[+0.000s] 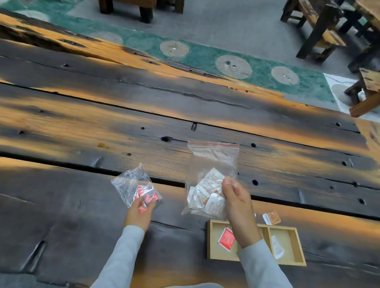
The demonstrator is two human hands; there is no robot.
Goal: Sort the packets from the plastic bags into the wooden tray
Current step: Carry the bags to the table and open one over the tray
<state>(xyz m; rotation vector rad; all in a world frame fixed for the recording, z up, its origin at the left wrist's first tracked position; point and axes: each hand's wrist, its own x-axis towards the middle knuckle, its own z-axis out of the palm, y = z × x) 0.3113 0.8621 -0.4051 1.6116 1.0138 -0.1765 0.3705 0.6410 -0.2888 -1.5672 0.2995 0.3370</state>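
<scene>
My right hand [239, 208] holds up a clear zip bag [210, 166] with a red seal strip, pinching its lower part; several white and tan packets sit inside. My left hand [139, 213] grips a smaller crumpled clear bag [131, 182] holding red-and-white packets, low over the table. The wooden tray [211, 241] lies at the near right, partly under my right forearm. A red packet [226, 238] rests in its left compartment, a white packet [277, 247] in its right one. An orange-and-white packet [272, 217] lies on the table just beyond the tray.
The table [99, 123] is dark weathered planks with gaps, holes and orange patches. Beyond its far edge are a green patterned floor strip [209, 56], wooden benches [129, 1] and stools [318, 29] at the back and right.
</scene>
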